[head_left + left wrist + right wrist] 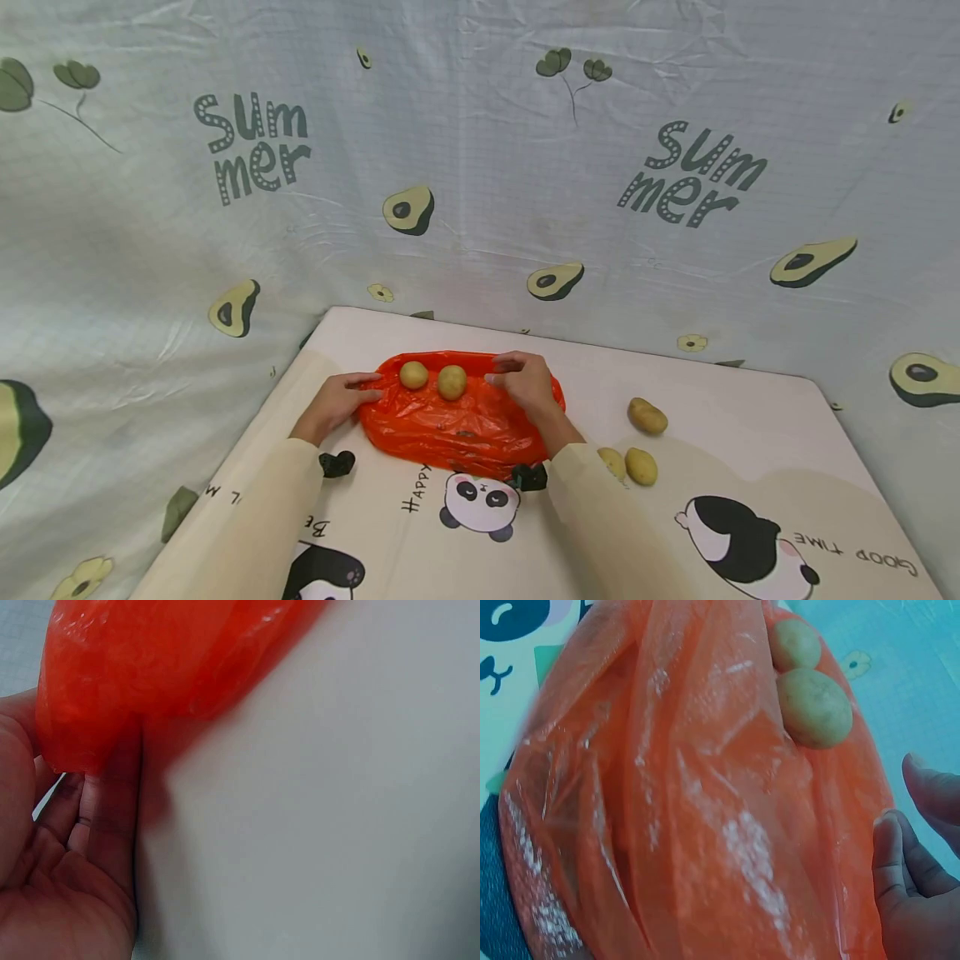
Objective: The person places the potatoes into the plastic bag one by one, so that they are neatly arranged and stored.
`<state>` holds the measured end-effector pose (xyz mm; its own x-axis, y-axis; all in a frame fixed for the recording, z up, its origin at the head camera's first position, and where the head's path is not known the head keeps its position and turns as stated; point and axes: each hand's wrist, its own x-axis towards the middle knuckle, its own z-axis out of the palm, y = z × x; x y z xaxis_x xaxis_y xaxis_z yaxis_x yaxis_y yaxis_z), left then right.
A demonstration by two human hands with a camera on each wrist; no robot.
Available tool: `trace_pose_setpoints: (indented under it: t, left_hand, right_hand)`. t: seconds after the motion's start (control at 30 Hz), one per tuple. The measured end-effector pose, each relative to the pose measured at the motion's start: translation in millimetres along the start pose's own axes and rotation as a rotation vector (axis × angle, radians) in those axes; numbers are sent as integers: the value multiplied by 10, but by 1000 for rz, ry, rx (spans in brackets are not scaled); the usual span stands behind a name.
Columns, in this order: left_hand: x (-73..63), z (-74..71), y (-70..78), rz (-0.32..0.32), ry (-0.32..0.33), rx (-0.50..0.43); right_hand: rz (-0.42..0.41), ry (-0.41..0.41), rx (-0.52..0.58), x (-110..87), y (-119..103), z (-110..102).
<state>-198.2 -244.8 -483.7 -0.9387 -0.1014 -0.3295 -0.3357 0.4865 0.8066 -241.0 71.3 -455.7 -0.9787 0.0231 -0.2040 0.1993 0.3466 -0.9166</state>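
Three potatoes (pixel 641 467) near red bag (pixel 457 425), one partly behind sleeve (pixel 600 504).

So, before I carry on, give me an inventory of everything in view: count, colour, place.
Crinkled plastic bag: one, red, on the table between the hands
Rounded potatoes: two, yellow-brown, at the bag's far side
Oval potatoes: three, yellow-brown, right of the bag, one partly behind the right sleeve
Small dark objects: two, black, one near each wrist; identity unclear
Panda-printed table: one, off-white, under the bag
Avocado-printed cloth: pale grey, hanging around the table
Long sleeves: two, cream, on both forearms
Left hand: one, pinching the bag's left edge
Right hand: one, at the bag's right side, no clear grip
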Motion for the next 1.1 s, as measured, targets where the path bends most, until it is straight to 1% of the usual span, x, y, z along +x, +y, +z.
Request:
trace_pose_setpoints:
  t: [0.23,0.37,0.57,0.97,1.1]
  left_hand:
    - [-14,7,2,-8,0,-3]
    - [-16,6,-3,-9,1,1]
    - [-11,5,-12,-8,0,1]
    - [-24,7,-11,-8,-5,19]
    - [-22,12,-7,-5,-5,20]
  right_hand:
    - [34,1,25,-24,4,-85]
    - [37,-7,50,-51,20,-144]
    - [27,-16,71,-73,40,-217]
    - [15,-3,78,-51,88,-343]
    - [-12,9,66,-35,109,-397]
